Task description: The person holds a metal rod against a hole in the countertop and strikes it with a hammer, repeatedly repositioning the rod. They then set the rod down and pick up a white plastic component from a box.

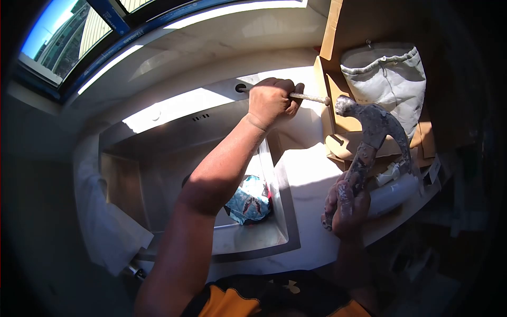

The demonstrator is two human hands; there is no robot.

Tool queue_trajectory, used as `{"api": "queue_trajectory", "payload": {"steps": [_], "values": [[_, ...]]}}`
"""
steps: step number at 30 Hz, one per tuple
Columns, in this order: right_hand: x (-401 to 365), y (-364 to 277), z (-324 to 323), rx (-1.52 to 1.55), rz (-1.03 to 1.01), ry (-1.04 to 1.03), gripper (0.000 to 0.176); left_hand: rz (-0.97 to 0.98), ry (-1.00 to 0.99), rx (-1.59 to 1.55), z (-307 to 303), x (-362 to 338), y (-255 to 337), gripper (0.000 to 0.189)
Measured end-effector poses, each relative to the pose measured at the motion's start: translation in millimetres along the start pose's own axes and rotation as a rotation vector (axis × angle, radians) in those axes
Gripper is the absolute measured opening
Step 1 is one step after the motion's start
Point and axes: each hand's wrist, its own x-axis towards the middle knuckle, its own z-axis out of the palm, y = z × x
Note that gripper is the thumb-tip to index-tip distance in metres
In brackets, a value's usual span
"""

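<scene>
My left hand (272, 100) is closed around a thin, worn metal rod (312, 98) at the back rim of a stainless steel sink (293, 232). One end of the rod lies at a round hole (241, 87) in that rim; its other end points right. My right hand (346, 203) grips the handle of a claw hammer (374, 124) spattered with whitish residue. The hammer's striking face is just right of the rod's free end, with a small gap between them. A blue item with a toothed-mouth print (248, 201) lies in the basin, partly behind my left forearm.
An open cardboard box (340, 122) stands right of the sink, with a white drawstring bag (388, 76) against it. A white cylinder (393, 195) lies near the counter's right edge. White sheeting (108, 216) hangs at the left. Behind is a window (63, 42).
</scene>
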Motion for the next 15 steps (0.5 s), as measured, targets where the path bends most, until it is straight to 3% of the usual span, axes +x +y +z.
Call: {"api": "queue_trajectory", "payload": {"steps": [2,6,9,12,15], "values": [[3,4,-7,0.109,-0.156,-0.012,0.025,-0.002,0.006,0.009,-2,1,-2,0.028],[-10,4,-11,0.295,-0.133,0.076,0.029,-0.018,-0.034,0.033,-10,7,8,0.028],[-12,0,-10,0.304,-0.055,0.033,0.032,-0.012,-0.056,0.060,-7,4,6,0.027],[-13,6,-8,0.233,-0.144,0.020,0.027,0.082,-0.076,0.078,-5,0,8,0.027],[-17,14,-5,0.270,-0.111,0.062,0.027,0.108,-0.177,0.034,-14,-2,4,0.028]]}}
